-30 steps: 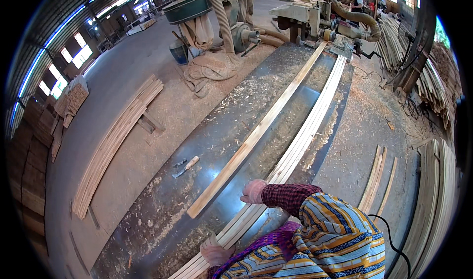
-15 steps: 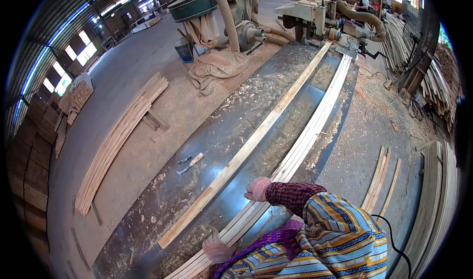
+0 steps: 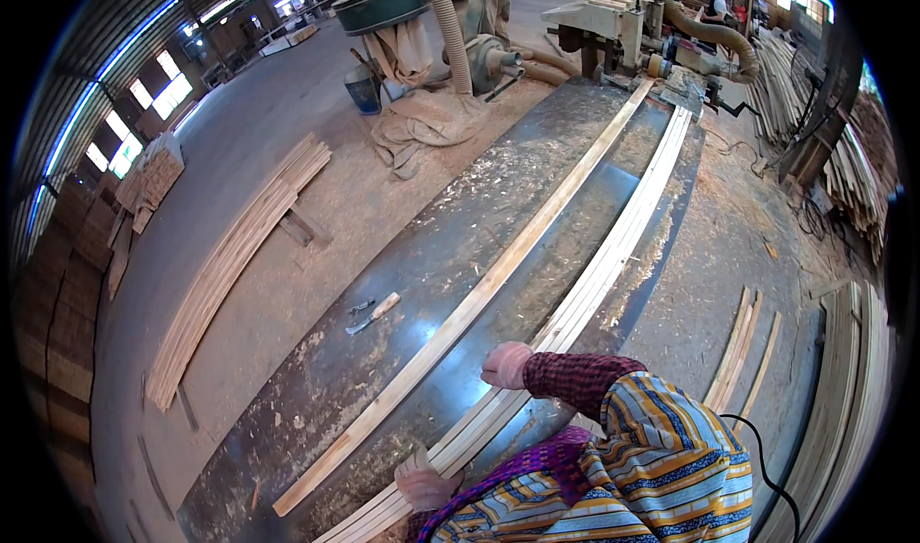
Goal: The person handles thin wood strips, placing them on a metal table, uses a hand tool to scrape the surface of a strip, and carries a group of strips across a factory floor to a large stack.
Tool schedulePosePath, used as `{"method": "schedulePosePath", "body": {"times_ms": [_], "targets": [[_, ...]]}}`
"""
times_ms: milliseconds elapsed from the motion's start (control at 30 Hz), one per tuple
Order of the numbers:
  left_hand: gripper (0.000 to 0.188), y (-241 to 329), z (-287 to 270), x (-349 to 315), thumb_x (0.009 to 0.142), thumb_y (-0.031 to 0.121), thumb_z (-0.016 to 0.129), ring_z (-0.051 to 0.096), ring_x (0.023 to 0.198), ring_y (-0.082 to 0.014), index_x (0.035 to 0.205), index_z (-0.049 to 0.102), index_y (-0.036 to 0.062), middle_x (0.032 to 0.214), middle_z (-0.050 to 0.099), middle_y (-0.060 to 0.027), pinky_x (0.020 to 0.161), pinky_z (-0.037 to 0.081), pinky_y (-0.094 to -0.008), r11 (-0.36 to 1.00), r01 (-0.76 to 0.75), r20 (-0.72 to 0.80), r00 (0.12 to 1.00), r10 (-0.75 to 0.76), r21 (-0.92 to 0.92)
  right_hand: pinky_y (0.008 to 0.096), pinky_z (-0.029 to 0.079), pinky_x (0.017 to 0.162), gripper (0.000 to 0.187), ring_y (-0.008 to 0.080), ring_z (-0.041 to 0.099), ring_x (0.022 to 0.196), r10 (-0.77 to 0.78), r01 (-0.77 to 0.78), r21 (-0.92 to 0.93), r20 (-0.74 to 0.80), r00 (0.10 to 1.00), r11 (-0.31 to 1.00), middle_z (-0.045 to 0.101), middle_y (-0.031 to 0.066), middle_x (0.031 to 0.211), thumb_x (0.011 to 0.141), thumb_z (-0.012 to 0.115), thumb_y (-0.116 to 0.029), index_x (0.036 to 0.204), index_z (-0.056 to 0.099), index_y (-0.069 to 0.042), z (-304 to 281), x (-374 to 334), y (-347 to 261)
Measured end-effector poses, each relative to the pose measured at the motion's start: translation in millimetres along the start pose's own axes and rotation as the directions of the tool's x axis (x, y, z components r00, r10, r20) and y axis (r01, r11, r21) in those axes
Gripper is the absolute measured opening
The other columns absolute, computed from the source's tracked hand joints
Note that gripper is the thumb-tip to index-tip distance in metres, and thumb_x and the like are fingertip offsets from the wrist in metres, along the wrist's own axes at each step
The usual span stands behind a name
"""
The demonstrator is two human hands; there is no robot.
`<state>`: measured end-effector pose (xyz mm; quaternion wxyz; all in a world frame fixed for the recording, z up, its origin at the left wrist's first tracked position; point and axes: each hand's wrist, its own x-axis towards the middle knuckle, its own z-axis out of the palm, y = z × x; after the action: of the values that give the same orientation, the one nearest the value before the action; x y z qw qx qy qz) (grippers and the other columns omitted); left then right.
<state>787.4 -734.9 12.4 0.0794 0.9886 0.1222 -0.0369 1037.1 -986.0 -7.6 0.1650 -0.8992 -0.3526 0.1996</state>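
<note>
A bundle of several long, pale wooden strips lies lengthwise on the dark metal table. My left hand is closed over the bundle near its close end, thumb and fingers across the strips. Farther up the same bundle, my right hand grips it, its fingers curled over the left edge. Both hands wear pale pinkish gloves or coverings. To the left of the bundle, a single longer wooden board runs parallel, touched by neither hand. Its far end reaches the woodworking machine.
A knife with a wooden handle lies on the table among shavings. A stack of strips rests low on the left. More boards and loose strips lie on the right, near a black cable. A dust-collector hose stands beyond.
The single board has slid toward me, its close end now lower and farther left. My hands stay on the bundle in nearly the same place. The view has shifted slightly.
</note>
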Motion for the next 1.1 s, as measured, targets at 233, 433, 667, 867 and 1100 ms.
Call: {"method": "schedulePosePath", "body": {"times_ms": [233, 433, 667, 867, 1100], "targets": [[0.088, 10, -19, -4, 0.058, 0.06, 0.087, 0.063, 0.094, -0.0318, 0.121, 0.065, 0.003, 0.098, 0.065, -0.0113, 0.092, 0.046, -0.0468, 0.996, -0.089, -0.191, 0.977, 0.09, 0.015, 0.0502, 0.056, 0.091, 0.035, 0.0375, 0.069, 0.106, 0.153, -0.205, -0.173, -0.272, 0.95, 0.963, 0.072, 0.0178, 0.11, 0.089, 0.065, -0.03, 0.118, 0.069, -0.012, -103, 19, 64], [0.083, -5, -5, 1, 0.059, 0.06, 0.086, 0.062, 0.093, -0.0312, 0.117, 0.065, 0.0043, 0.096, 0.064, -0.0096, 0.09, 0.046, -0.0454, 0.981, -0.193, -0.229, 0.955, 0.19, 0.007, 0.0428, 0.055, 0.094, 0.035, 0.0273, 0.067, 0.117, 0.262, -0.379, -0.513, -0.286, 0.922, 0.77, 0.071, 0.0102, 0.12, 0.093, 0.064, -0.02, 0.126, 0.063, -0.012, -145, 59, 139], [0.071, 2, -12, 6, 0.06, 0.061, 0.085, 0.061, 0.089, -0.0316, 0.101, 0.064, 0.007, 0.091, 0.063, -0.0086, 0.087, 0.047, -0.046, 0.994, -0.1, -0.122, 0.988, 0.094, -0.041, 0.0412, 0.059, 0.089, 0.025, 0.0283, 0.073, 0.113, 0.178, -0.115, -0.697, 0.018, 0.984, 0.708, 0.077, 0.0082, 0.115, 0.09, 0.069, -0.015, 0.114, 0.077, -0.014, -103, 133, 137], [0.075, 13, -25, 9, 0.061, 0.071, 0.082, 0.061, 0.081, -0.0311, 0.096, 0.063, 0.0068, 0.083, 0.061, -0.0073, 0.079, 0.047, -0.0455, 0.998, -0.062, -0.106, 0.992, 0.062, 0.004, 0.0481, 0.061, 0.078, 0.032, 0.0352, 0.076, 0.097, -0.073, 0.238, -0.494, 0.329, 0.941, 0.836, 0.078, 0.0156, 0.101, 0.082, 0.074, -0.018, 0.113, 0.077, -0.009, -121, 134, 38], [0.046, -10, 19, 0, 0.081, 0.046, 0.07, 0.065, 0.099, -0.026, 0.11, 0.066, 0.0102, 0.099, 0.069, -0.0046, 0.097, 0.048, -0.0431, 0.998, -0.051, -0.239, 0.97, 0.041, -0.035, 0.0519, 0.06, 0.073, 0.025, 0.0392, 0.074, 0.084, -0.423, 0.508, -0.103, 0.43, 0.798, 0.855, 0.077, 0.0174, 0.089, 0.082, 0.065, -0.019, 0.098, 0.078, -0.005, -7, 122, -115]]}}
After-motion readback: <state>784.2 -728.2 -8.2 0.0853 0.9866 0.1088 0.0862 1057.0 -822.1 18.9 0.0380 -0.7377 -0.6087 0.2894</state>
